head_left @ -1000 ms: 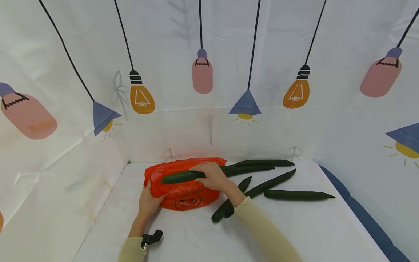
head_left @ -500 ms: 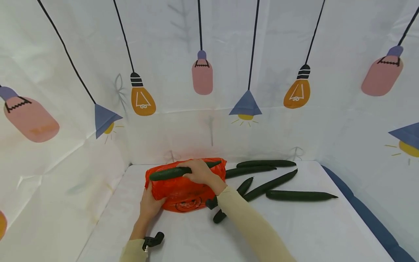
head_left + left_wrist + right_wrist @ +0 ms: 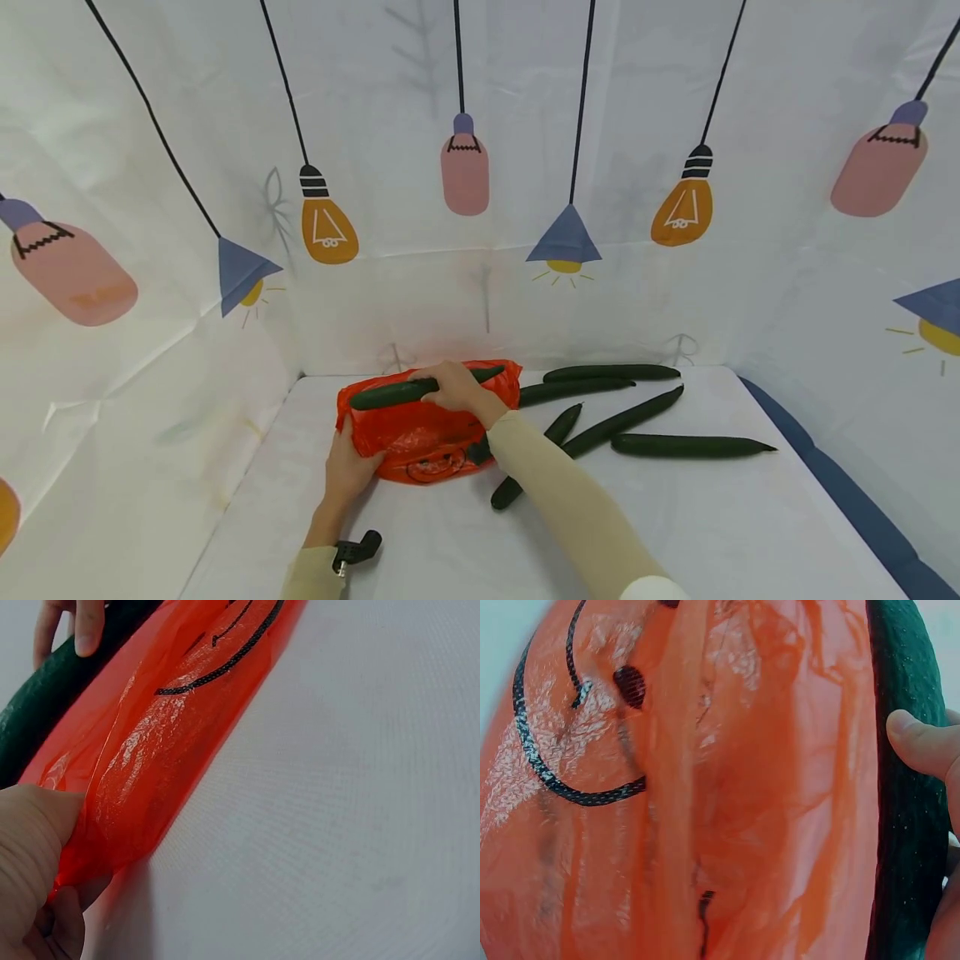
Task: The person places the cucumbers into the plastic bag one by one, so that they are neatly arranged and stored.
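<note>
An orange-red plastic bag (image 3: 416, 437) with a black smiley print lies at the back left of the white table. My left hand (image 3: 348, 467) grips its left end; in the left wrist view the thumb and fingers (image 3: 71, 919) pinch the crumpled film. Above the bag's upper side, my right hand (image 3: 453, 387) holds a long dark green cucumber (image 3: 386, 395) around its middle. The cucumber lies roughly along the bag, its thick end to the left. Up close in the right wrist view, the right thumb presses on the cucumber's skin (image 3: 904, 675).
Several more cucumbers lie to the right of the bag, including one at the back (image 3: 611, 372) and one farthest right (image 3: 690, 446). The right forearm partly covers a crossing pair. White printed sheeting (image 3: 487, 292) stands close behind the table.
The right hand has shifted left and up with the cucumber, bringing its tip over the bag, then moved slightly back to the right. The left hand has kept its grip on the bag.
</note>
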`<move>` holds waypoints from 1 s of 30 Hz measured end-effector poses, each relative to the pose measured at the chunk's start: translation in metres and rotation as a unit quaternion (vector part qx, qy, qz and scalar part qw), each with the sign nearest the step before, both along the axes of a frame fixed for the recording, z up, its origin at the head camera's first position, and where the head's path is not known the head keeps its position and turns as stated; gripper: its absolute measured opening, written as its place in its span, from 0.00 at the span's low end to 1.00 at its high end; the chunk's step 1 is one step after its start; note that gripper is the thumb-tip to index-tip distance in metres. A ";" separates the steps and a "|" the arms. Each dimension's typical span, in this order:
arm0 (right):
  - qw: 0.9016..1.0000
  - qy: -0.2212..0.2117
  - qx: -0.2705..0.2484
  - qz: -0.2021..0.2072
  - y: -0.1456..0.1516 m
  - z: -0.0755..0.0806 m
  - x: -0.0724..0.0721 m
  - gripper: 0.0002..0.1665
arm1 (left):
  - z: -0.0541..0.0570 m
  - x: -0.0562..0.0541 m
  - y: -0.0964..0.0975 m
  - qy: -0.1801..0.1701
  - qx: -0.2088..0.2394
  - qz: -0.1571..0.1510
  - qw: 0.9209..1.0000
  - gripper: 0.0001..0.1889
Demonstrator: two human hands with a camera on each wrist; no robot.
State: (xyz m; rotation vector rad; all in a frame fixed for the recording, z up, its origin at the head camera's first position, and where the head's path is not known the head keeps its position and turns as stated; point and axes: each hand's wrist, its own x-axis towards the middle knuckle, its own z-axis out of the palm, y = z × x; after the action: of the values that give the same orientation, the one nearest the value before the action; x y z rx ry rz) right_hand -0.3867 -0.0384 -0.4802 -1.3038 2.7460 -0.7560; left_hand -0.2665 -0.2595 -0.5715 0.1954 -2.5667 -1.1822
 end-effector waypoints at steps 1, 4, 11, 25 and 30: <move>1.000 -0.005 0.000 -0.004 -0.001 -0.002 -0.002 0.27 | 0.000 0.000 0.000 0.001 0.000 0.002 1.000 0.47; 1.000 -0.017 -0.007 -0.023 -0.003 -0.009 -0.006 0.26 | 0.001 0.001 0.001 -0.001 -0.001 0.007 1.000 0.47; 0.999 -0.026 -0.004 -0.046 -0.005 -0.025 -0.014 0.26 | 0.001 0.002 0.002 -0.006 -0.011 0.007 1.000 0.49; 0.998 -0.049 -0.015 -0.045 -0.009 -0.040 -0.018 0.24 | -0.001 0.004 0.001 -0.017 -0.041 0.006 0.999 0.53; 0.997 -0.060 -0.016 -0.054 -0.010 -0.045 -0.021 0.23 | -0.001 0.004 0.002 -0.019 -0.064 0.001 0.998 0.53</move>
State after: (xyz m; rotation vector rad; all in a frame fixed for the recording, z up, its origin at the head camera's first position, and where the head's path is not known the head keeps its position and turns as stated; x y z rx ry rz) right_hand -0.4077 -0.0486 -0.5257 -1.0849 2.7374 -0.8574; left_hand -0.2626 -0.2575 -0.5726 0.1931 -2.6642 -1.0200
